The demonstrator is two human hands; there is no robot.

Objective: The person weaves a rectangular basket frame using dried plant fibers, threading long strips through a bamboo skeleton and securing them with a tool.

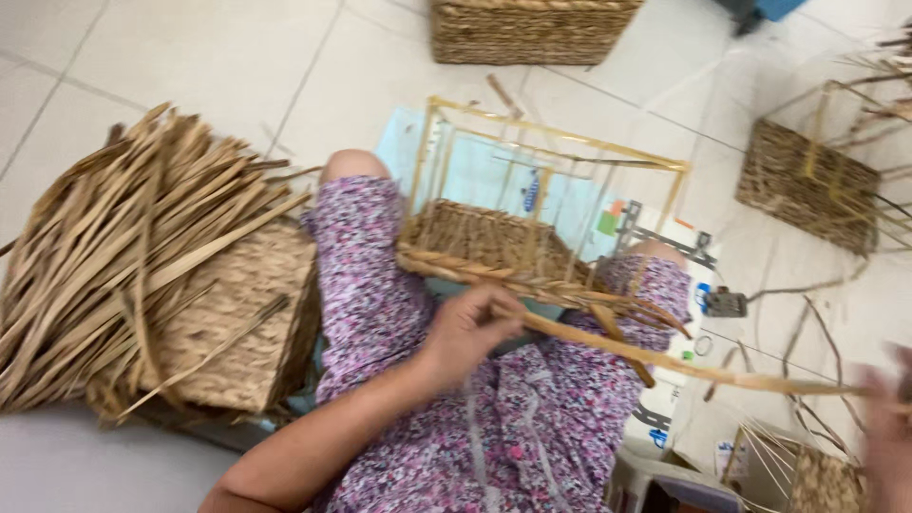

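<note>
Half-woven basket [480, 249]: rests on the person's lap, across the knees; its low woven wall is done only at the bottom, with a bare frame of pale upright sticks and a rectangular top rim above; nothing lies inside it.
Long strand [665, 361]: one flat, tan strip of dried fibre, running from the basket's near edge out to the right.
Left hand [472, 334]: fingers curled closed around the strand just beside the basket.
Right hand [888, 427]: blurred at the right border, at the strand's far end; its grip cannot be told.
Loose fibre bundle [123, 237]: one thick sheaf of dry flat strips, lying over a finished woven basket [242, 332] on the left.
Other baskets: one finished [532, 28] at the top, one part-woven [807, 185] on the right.
Floor [190, 66]: pale glossy tiles.
</note>
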